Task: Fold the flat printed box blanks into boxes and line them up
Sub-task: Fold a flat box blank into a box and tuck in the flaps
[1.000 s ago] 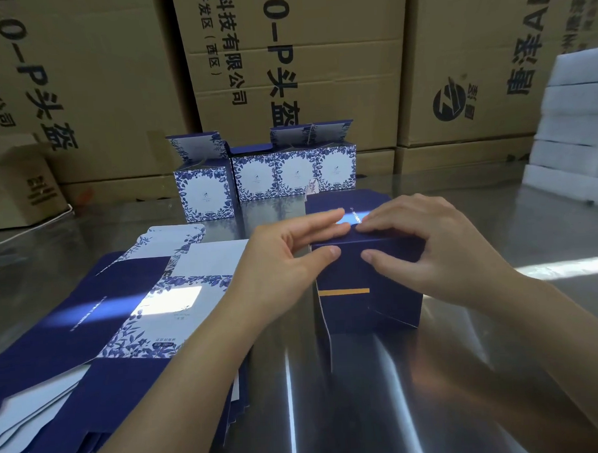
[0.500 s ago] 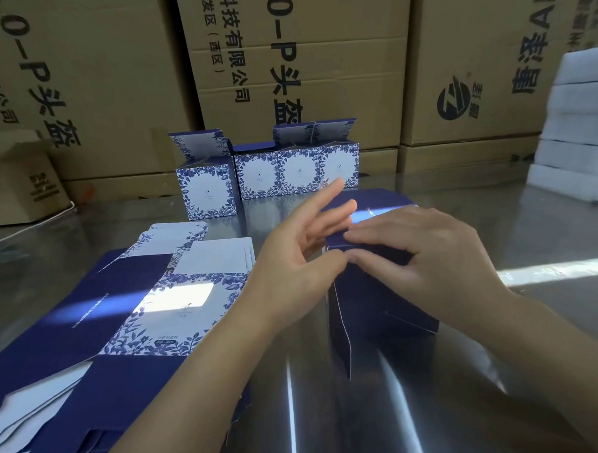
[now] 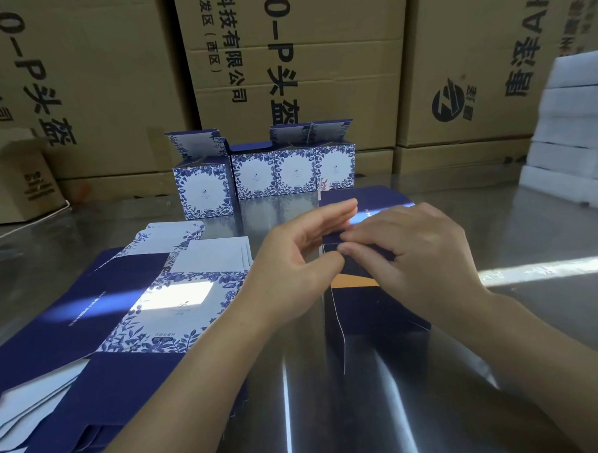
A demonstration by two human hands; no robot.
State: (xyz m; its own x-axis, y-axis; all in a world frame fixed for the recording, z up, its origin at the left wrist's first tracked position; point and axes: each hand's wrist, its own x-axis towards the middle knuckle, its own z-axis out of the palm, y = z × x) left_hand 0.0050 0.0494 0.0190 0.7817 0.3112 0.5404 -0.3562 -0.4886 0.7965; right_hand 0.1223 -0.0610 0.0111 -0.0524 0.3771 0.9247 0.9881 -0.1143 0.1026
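Flap-tucking is the step in hand: the blue box [image 3: 373, 308] stands central on the worktop [image 3: 521, 326], the right hand [image 3: 425, 255] pinching its top flap's front edge, the left hand [image 3: 292, 261] laying straight fingers on top, thumb at the corner. Next, likely, the tab needs pressing fully in. Half a second ago the left fingers were raised. Flat blanks [image 3: 164, 307] lie toward the left edge, finished boxes [image 3: 274, 174] along the back.
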